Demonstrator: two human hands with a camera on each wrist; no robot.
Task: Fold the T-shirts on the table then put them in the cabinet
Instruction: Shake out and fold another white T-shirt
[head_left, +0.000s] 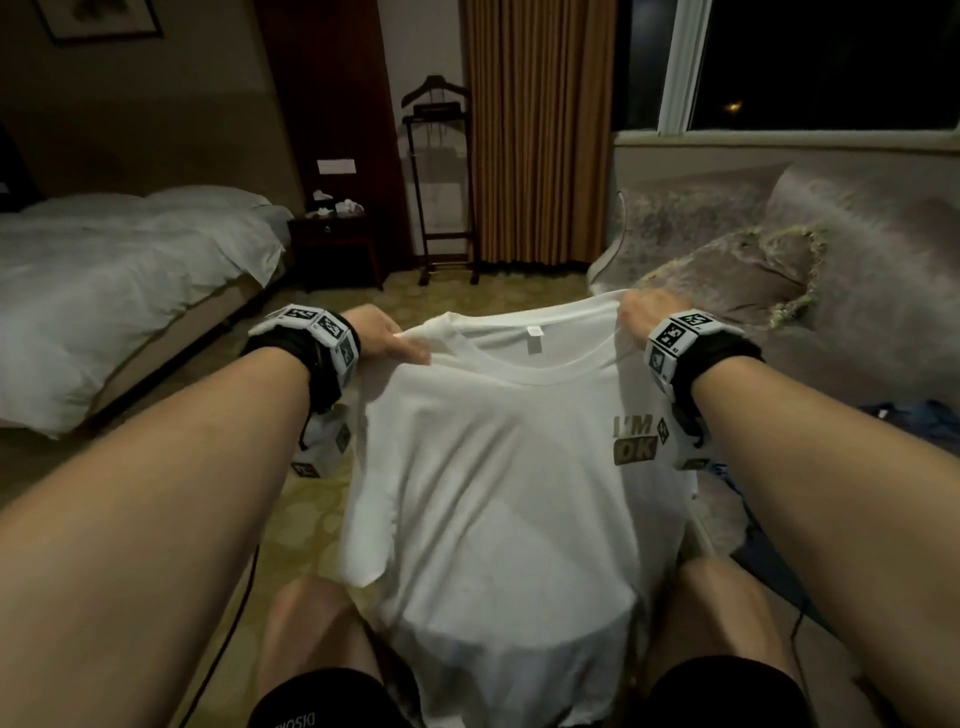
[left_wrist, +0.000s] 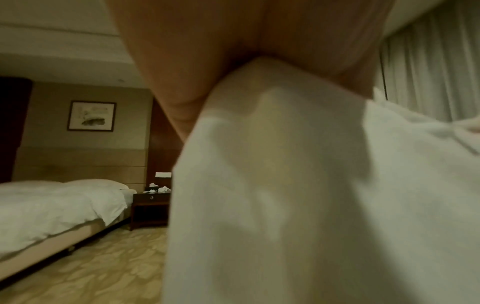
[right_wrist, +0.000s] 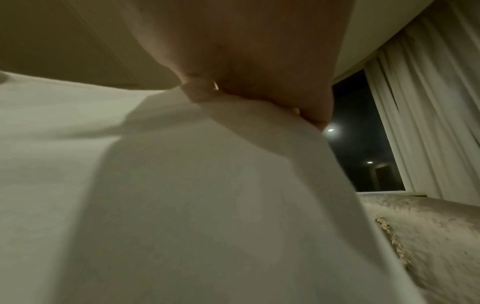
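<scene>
and the left hand (head_left: 382, 332) and right hand (head_left: 644, 312) each pinch a shoulder of the white t-shirt (head_left: 498, 467), held up, its length hanging straight down between the knees.

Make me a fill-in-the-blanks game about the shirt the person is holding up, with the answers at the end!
1. The T-shirt held up in the air is the colour ____.
2. The left hand and the right hand each pinch it at a ____.
3. The words printed on the shirt's chest read I'M ____.
4. The piece of furniture with white sheets, on the person's left, is a ____.

Answers: white; shoulder; OK; bed
</scene>
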